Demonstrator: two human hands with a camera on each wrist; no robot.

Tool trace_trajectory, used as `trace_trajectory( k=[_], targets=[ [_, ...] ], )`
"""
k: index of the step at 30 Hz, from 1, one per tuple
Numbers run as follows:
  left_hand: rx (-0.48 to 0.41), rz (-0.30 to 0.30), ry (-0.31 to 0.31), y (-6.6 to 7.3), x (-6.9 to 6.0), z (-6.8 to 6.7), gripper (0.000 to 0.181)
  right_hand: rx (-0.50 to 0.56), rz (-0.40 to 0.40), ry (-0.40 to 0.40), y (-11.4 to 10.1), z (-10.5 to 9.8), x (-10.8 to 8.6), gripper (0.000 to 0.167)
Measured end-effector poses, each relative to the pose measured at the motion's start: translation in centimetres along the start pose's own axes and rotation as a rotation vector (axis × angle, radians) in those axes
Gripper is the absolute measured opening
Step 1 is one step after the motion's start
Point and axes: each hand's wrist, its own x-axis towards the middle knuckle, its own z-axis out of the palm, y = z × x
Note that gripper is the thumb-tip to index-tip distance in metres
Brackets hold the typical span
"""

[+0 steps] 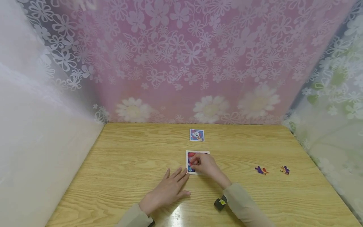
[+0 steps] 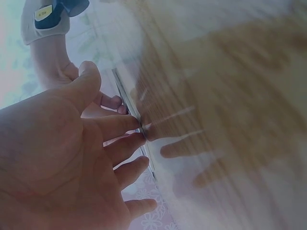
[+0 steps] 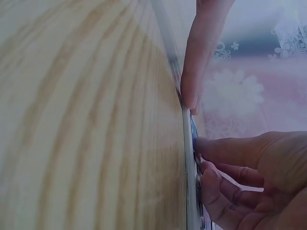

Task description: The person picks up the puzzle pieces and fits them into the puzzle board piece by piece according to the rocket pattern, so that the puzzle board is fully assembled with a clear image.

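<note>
A small puzzle board (image 1: 187, 157) with a white border and a red and blue picture lies on the wooden table. My left hand (image 1: 170, 190) lies palm down with its fingers straight, and its fingertips touch the board's near left corner. Over the board, my right hand (image 1: 206, 164) has curled fingers, with thumb and forefinger close together at the picture. In the right wrist view, these fingers pinch a thin blue-edged puzzle piece (image 3: 194, 130) against the board. Most of that piece is hidden by the fingers.
Behind the board lies a small picture card (image 1: 197, 135) with a white cartoon figure. To the right are loose purple and orange puzzle pieces (image 1: 259, 170), with another loose piece (image 1: 285, 170) farther right. Flowered cloth walls (image 1: 198, 63) border the table (image 1: 127, 151).
</note>
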Motion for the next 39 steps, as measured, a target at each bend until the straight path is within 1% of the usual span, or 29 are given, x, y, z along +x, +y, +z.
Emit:
trace_trajectory(
  k=[7,14,17,24,29,34,39],
  targets=[
    [0.009,-0.011,-0.006,0.09,-0.06,-0.16,0.071,-0.035,-0.006,0.027,-0.34,-0.27,-0.24,0.011],
    [0.008,-0.01,-0.004,0.08,-0.05,-0.12,0.071,-0.071,-0.033,0.002,-0.27,-0.48,-0.26,0.011],
    [0.006,-0.008,-0.002,0.05,-0.03,-0.1,0.071,-0.07,-0.039,-0.003,-0.27,-0.52,-0.24,0.012],
    [0.005,-0.003,-0.004,-0.08,-0.04,-0.02,0.071,-0.071,-0.081,0.004,-0.18,-0.7,-0.43,0.016],
    [0.005,0.001,-0.005,-0.1,-0.08,-0.06,0.071,-0.061,-0.092,0.003,-0.16,-0.8,-0.49,0.019],
    [0.0,-0.003,-0.011,-0.01,-0.13,-0.15,0.071,-0.076,-0.083,-0.013,-0.02,-0.56,-0.39,0.021],
    [-0.001,-0.01,-0.01,0.05,-0.15,-0.21,0.072,-0.064,-0.067,-0.009,-0.24,-0.61,-0.38,0.021]
  ],
)
